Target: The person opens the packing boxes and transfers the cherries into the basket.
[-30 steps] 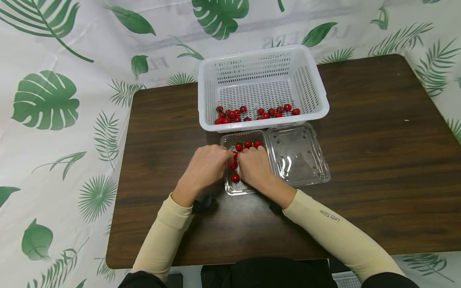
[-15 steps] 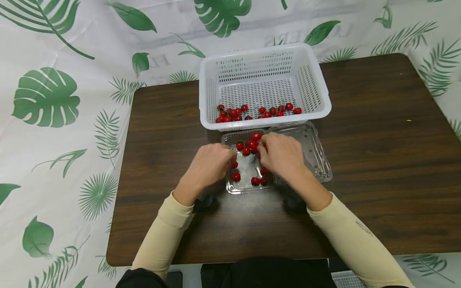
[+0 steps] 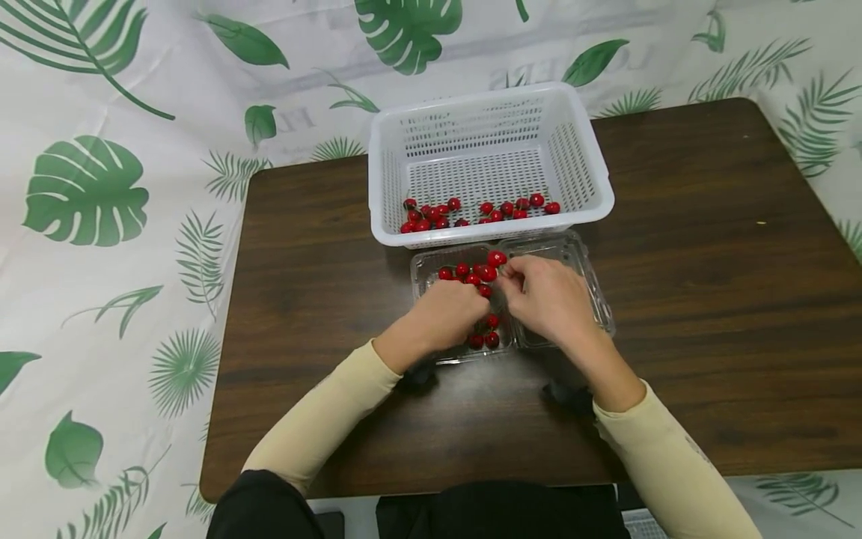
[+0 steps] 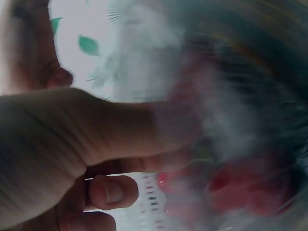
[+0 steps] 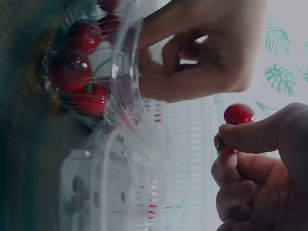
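My right hand [image 3: 548, 299] pinches the stem end of a red cherry [image 5: 239, 114] between thumb and fingertip, above the hinge side of a clear plastic clamshell box [image 3: 465, 358]. Knuckles up, my left hand [image 3: 447, 314] reaches down into the box's tray among the cherries [image 3: 462, 269]. Its fingertips are hidden in the head view. Blur in the left wrist view leaves unclear whether the left thumb [image 4: 139, 127] and fingers grip a cherry. More cherries [image 5: 77, 70] with green stems lie in the tray, seen through its wall in the right wrist view.
Behind the box stands a white perforated basket [image 3: 491, 239] with several cherries along its near side. The open clear lid [image 3: 601, 307] lies to the tray's right, partly under my right hand. Dark wooden table [image 3: 727, 314] stretches to both sides; a leaf-patterned sheet hangs behind.
My right hand has lifted out of the tray and moved right with a cherry. My left hand has shifted right from the tray's left side to its middle.
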`<state>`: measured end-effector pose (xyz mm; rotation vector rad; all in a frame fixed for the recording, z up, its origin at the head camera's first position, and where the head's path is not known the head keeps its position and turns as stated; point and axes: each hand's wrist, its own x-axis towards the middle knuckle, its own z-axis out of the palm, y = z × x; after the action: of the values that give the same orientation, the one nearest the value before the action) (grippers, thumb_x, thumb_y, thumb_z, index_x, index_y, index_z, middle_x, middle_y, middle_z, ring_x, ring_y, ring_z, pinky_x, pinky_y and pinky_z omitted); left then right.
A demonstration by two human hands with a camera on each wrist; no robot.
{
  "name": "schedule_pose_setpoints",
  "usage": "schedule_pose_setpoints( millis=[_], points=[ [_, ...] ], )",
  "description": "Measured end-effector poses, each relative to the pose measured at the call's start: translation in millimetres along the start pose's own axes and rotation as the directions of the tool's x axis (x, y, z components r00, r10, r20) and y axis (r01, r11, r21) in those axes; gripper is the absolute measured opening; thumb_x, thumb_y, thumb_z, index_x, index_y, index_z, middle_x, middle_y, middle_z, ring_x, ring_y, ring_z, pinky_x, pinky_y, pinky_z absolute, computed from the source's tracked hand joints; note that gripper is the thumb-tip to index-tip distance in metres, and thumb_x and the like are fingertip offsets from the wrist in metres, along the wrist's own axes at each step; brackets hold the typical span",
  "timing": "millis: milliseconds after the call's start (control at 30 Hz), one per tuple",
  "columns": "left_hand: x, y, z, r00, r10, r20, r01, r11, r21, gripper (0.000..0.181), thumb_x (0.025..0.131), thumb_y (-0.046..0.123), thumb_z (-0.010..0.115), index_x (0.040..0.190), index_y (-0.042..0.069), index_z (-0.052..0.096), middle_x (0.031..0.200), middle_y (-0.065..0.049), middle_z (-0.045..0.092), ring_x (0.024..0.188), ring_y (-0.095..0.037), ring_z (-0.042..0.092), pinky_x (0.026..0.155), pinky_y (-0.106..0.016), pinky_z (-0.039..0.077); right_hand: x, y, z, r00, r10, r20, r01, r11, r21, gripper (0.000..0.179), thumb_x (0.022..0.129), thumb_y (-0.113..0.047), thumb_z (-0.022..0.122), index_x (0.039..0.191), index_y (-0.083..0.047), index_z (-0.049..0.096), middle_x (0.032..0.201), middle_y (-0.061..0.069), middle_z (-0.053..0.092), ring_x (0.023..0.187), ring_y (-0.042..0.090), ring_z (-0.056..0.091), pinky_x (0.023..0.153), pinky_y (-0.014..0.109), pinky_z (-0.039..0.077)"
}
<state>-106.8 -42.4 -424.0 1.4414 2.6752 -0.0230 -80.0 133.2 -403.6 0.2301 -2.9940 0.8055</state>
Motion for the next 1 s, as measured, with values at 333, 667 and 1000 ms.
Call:
schedule_pose_setpoints(
  millis=[333, 667, 1000],
  points=[
    [3.6, -0.9, 15.6, 0.999, -0.046, 0.025, 0.047, 0.999, -0.018, 0.017, 0.081, 0.002, 0.070, 0.077, 0.019, 0.073, 0.072, 0.001, 0.066, 0.064, -0.019, 0.062, 0.055, -0.037, 0.051, -5.5, 7, 4, 1.000, 0.007, 0.012, -0.007, 1.000, 0.021, 0.018, 0.093, -0.028, 0.064, 0.077, -0.018, 0.062, 0.060, -0.003, 0.049, 0.054, 0.019, 0.043, 0.046, 0.033, 0.031],
    [6.5, -4.0, 25.2, 0.999, -0.037, 0.020, 0.039, 0.996, -0.083, 0.023, 0.082, 0.001, 0.067, 0.068, 0.020, 0.067, 0.069, 0.001, 0.064, 0.060, -0.019, 0.060, 0.053, -0.036, 0.050, -6.5, 9, 5, 1.000, 0.007, 0.028, -0.008, 1.000, 0.029, 0.019, 0.092, -0.027, 0.065, 0.076, -0.018, 0.061, 0.060, -0.003, 0.049, 0.054, 0.018, 0.042, 0.046, 0.033, 0.031],
    [-1.3, -8.1, 25.6, 0.999, -0.024, -0.039, 0.021, 0.998, -0.067, 0.028, 0.081, 0.005, 0.069, 0.061, 0.020, 0.058, 0.067, 0.005, 0.061, 0.061, -0.018, 0.060, 0.055, -0.036, 0.050, -5.4, 11, -3, 1.000, 0.013, 0.017, -0.014, 0.999, 0.040, 0.017, 0.093, -0.026, 0.063, 0.078, -0.017, 0.064, 0.062, -0.003, 0.052, 0.056, 0.019, 0.045, 0.049, 0.034, 0.032]
  ],
)
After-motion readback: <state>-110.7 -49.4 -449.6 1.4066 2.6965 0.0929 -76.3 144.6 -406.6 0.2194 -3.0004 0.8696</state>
